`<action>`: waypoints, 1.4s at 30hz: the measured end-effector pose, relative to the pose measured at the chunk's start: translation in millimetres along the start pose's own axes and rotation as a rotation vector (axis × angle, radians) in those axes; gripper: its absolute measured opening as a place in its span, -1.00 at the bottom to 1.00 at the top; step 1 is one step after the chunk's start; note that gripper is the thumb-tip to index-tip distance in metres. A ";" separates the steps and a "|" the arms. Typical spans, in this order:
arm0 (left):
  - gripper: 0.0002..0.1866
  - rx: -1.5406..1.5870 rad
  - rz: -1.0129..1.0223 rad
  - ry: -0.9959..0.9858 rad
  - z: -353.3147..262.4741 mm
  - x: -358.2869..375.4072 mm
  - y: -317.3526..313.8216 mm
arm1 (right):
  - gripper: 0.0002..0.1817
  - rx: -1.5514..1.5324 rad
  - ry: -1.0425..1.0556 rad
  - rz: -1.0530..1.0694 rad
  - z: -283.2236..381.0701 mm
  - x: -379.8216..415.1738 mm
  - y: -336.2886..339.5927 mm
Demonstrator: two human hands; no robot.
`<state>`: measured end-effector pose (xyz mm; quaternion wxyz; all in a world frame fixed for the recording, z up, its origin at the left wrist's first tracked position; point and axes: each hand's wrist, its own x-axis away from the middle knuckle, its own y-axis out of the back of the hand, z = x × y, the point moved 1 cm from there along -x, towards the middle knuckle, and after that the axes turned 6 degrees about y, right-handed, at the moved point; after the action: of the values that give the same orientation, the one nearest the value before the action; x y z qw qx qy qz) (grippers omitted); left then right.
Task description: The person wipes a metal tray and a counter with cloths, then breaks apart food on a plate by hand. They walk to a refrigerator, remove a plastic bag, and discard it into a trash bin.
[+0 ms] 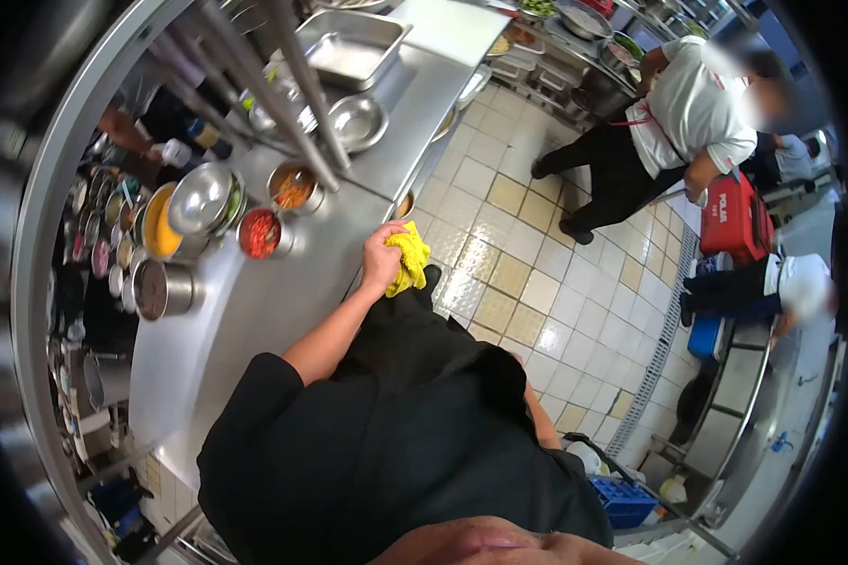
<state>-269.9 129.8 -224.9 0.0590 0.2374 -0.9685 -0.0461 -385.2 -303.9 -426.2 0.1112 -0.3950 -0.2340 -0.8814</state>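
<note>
My left hand (381, 259) is closed around a bunched yellow cloth (408, 258), just off the edge of the steel counter (283, 292). Part of the cloth hangs out past my fingers, over the floor side. Of my right arm only the forearm (541, 419) shows, beside my black clothing. The fingers of my right hand are hidden, so what they hold cannot be made out. On the counter near my left hand stand a pot of chopped red food (260, 233) and a pot of orange food (293, 187).
Metal bowls (358, 122), a deep steel tray (350, 47) and a white board (449, 28) lie farther along the counter. Upright poles (301, 104) rise from it. A co-worker (669, 113) stands ahead right by a red cooler (731, 218); another person (773, 282) bends behind. The tiled floor (499, 254) looks shiny.
</note>
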 end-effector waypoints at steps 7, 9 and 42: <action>-0.63 0.020 0.002 -0.105 -60.5 -153.7 -81.5 | -0.76 -0.283 -0.254 -0.229 -7.3 27.1 77.3; -0.63 -0.019 -0.016 -0.193 -84.6 -192.0 -97.3 | -0.78 -0.401 -0.237 -0.302 12.5 17.7 75.9; -0.12 -1.173 -0.264 0.549 -37.2 -317.4 -182.0 | -0.79 -0.265 0.238 0.135 299.2 -354.1 364.3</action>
<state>97.2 114.4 -238.8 0.4173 0.2857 -0.6952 -0.5108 181.3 -465.6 -399.8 0.1441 -0.3142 -0.0739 -0.9355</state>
